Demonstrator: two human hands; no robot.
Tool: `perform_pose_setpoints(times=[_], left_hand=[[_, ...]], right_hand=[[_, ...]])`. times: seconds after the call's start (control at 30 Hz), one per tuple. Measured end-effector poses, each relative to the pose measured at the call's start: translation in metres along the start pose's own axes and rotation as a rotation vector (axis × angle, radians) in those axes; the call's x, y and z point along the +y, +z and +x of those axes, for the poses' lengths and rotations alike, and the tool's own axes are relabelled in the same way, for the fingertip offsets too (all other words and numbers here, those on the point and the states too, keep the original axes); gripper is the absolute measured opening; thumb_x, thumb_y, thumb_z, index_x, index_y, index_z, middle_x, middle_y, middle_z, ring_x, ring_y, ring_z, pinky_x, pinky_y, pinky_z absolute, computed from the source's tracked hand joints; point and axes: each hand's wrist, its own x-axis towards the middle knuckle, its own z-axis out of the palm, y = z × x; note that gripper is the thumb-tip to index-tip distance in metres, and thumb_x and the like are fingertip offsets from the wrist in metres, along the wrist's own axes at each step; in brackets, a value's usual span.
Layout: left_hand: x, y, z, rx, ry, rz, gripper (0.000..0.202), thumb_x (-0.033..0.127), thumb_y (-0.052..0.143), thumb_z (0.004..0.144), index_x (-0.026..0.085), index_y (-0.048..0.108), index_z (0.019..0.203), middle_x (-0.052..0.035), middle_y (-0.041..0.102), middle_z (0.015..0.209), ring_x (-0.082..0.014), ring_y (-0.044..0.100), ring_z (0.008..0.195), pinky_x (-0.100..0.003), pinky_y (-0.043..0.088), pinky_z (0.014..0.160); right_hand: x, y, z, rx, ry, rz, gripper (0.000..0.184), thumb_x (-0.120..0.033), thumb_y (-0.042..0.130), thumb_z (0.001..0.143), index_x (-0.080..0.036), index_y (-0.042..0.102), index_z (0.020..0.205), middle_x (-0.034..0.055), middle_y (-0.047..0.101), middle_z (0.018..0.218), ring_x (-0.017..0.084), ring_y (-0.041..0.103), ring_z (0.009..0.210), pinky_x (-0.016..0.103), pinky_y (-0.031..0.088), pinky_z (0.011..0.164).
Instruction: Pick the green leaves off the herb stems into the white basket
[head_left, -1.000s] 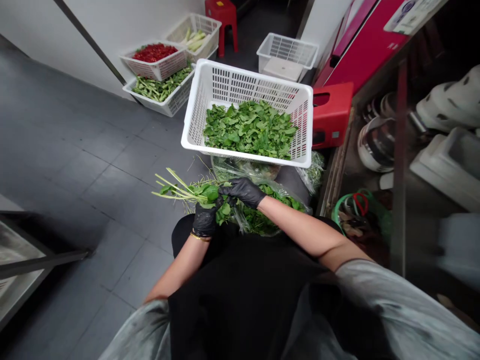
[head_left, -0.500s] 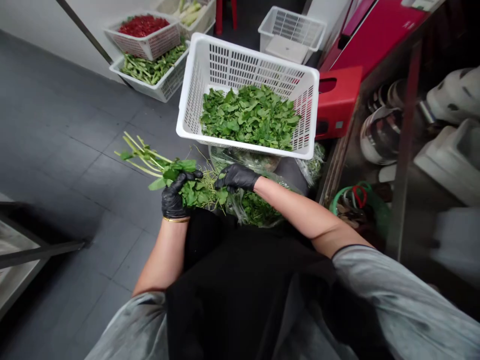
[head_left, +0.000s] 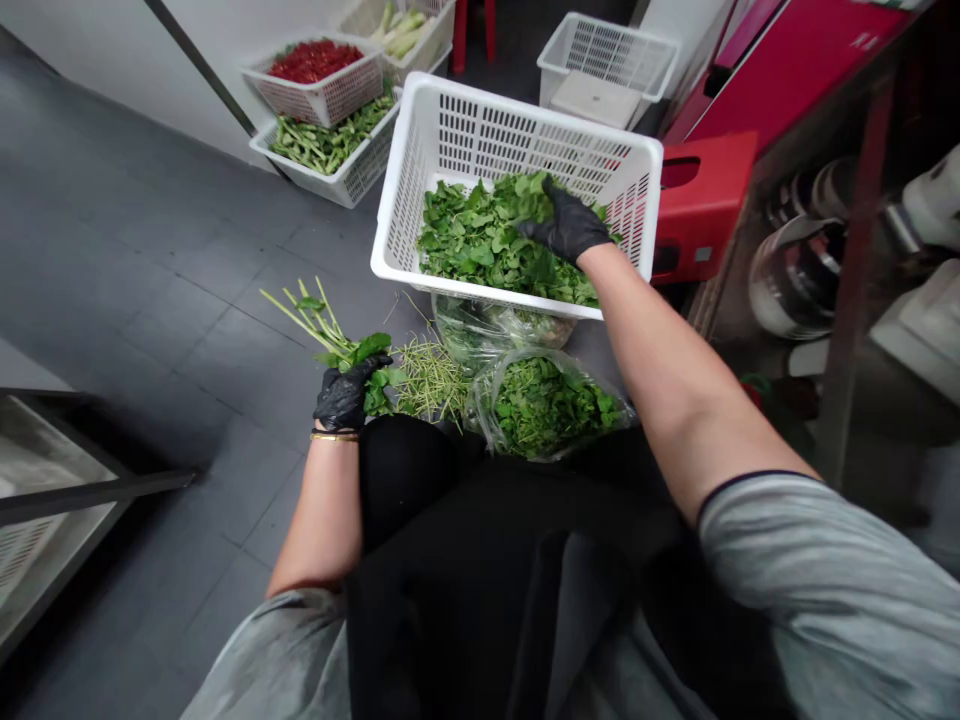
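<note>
L hand (head_left: pixel 343 398), in a black glove, is grasping 1 bunch of leafy greens (head_left: pixel 346 350); fingers are closing round the leafy part, & pale stems are poking out beyond the hand, up & to its left. A gold-coloured band (head_left: pixel 334 436) is circling the wrist just below the glove. R hand (head_left: pixel 568 222), also gloved, is sitting inside the big white basket (head_left: pixel 487 289), palm side toward the leaves, fingers spreading a bit & touching the picked leaves (head_left: pixel 472 235); some leaf is showing at the fingertips, blurred, so can't tell if it's gripping any. The leaf pile is lying mostly to L of R hand, w/ some under it.

Just right of L hand, a heap of thin stems (head_left: pixel 431 380) is lying loose. Further right, below R hand & nearer the body, a clear plastic bag (head_left: pixel 486 405) is standing open, holding more greens (head_left: pixel 551 405). A 2nd bag (head_left: pixel 480 322) is lying btwn that one & the basket. Right of R hand, a red stool (head_left: pixel 712 190) is showing past the basket wall. Far beyond L hand, 3 more baskets are grouping by the wall, holding red peppers (head_left: pixel 315 62), cut green veg (head_left: pixel 330 140) & pale stalks (head_left: pixel 401 32).
</note>
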Motion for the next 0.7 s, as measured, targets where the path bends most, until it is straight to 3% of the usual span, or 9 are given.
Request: perform_pose_setpoints(times=[0.1, 0.17, 0.2, 0.3, 0.33, 0.43, 0.57, 0.7], left_hand=[[0.005, 0.007, -0.016, -0.21, -0.111, -0.082, 0.026, 0.034, 0.08, 0.06, 0.014, 0.07, 0.074, -0.0092, 0.072, 0.077, -0.0226, 0.068, 0.07, -0.034, 0.057, 0.066], [0.009, 0.019, -0.029, -0.384, -0.179, -0.204, 0.025, 0.036, 0.078, 0.063, 0.015, 0.066, 0.067, -0.0063, 0.066, 0.062, -0.0198, 0.064, 0.057, -0.034, 0.055, 0.058], [0.01, 0.026, -0.035, -0.484, -0.217, -0.237, 0.026, 0.038, 0.076, 0.065, 0.015, 0.063, 0.063, -0.0049, 0.061, 0.055, -0.0183, 0.06, 0.05, -0.034, 0.053, 0.053], [0.01, 0.045, -0.05, -0.711, -0.318, -0.236, 0.032, 0.043, 0.073, 0.067, 0.015, 0.061, 0.057, -0.0033, 0.05, 0.044, -0.0164, 0.051, 0.04, -0.033, 0.047, 0.046], [0.009, 0.051, -0.054, -0.713, -0.33, -0.239, 0.029, 0.041, 0.074, 0.067, 0.014, 0.063, 0.061, -0.0037, 0.052, 0.045, -0.0164, 0.052, 0.04, -0.033, 0.047, 0.046], [0.002, 0.059, -0.06, -0.543, -0.29, -0.272, 0.028, 0.03, 0.079, 0.061, 0.014, 0.07, 0.082, -0.0051, 0.067, 0.062, -0.0169, 0.058, 0.048, -0.032, 0.05, 0.052], [-0.005, 0.061, -0.06, -0.362, -0.21, -0.19, 0.038, 0.024, 0.084, 0.052, 0.015, 0.07, 0.086, -0.0037, 0.071, 0.073, -0.0176, 0.064, 0.059, -0.031, 0.053, 0.059], [-0.008, 0.063, -0.057, -0.3, -0.144, -0.165, 0.036, 0.023, 0.085, 0.05, 0.015, 0.069, 0.081, -0.002, 0.07, 0.07, -0.0157, 0.062, 0.059, -0.027, 0.051, 0.056]], right_hand=[[-0.008, -0.016, -0.003, -0.004, 0.005, -0.339, 0.045, -0.037, 0.05, 0.091, -0.001, 0.065, 0.114, 0.0204, 0.061, 0.123, 0.027, 0.056, 0.121, 0.041, 0.037, 0.105], [-0.028, -0.008, -0.034, -0.003, -0.073, -0.22, 0.033, -0.031, 0.06, 0.085, -0.007, 0.069, 0.107, 0.015, 0.067, 0.115, 0.026, 0.06, 0.115, 0.043, 0.041, 0.103], [-0.04, 0.002, -0.057, -0.074, -0.106, -0.075, 0.026, -0.028, 0.061, 0.084, -0.01, 0.072, 0.099, 0.0116, 0.07, 0.106, 0.024, 0.063, 0.107, 0.041, 0.045, 0.1], [-0.07, 0.044, -0.128, -0.645, -0.009, 0.442, 0.025, -0.038, 0.068, 0.078, -0.016, 0.073, 0.088, 0.0055, 0.072, 0.093, 0.019, 0.067, 0.088, 0.035, 0.053, 0.085], [-0.076, 0.058, -0.146, -0.736, 0.052, 0.55, 0.027, -0.039, 0.071, 0.074, -0.016, 0.073, 0.088, 0.0043, 0.072, 0.093, 0.017, 0.066, 0.086, 0.033, 0.053, 0.083], [-0.081, 0.08, -0.174, -0.651, 0.2, 0.653, 0.036, -0.048, 0.075, 0.065, -0.014, 0.069, 0.073, 0.0015, 0.066, 0.074, 0.014, 0.059, 0.069, 0.029, 0.049, 0.068], [-0.078, 0.068, -0.172, -0.533, 0.155, 0.476, 0.038, -0.049, 0.076, 0.063, -0.013, 0.065, 0.067, -0.0012, 0.059, 0.066, 0.011, 0.051, 0.063, 0.026, 0.043, 0.062], [-0.086, 0.057, -0.174, -0.69, 0.099, 0.58, 0.038, -0.048, 0.075, 0.065, -0.016, 0.068, 0.084, -0.0005, 0.066, 0.078, 0.013, 0.058, 0.071, 0.024, 0.047, 0.065]])
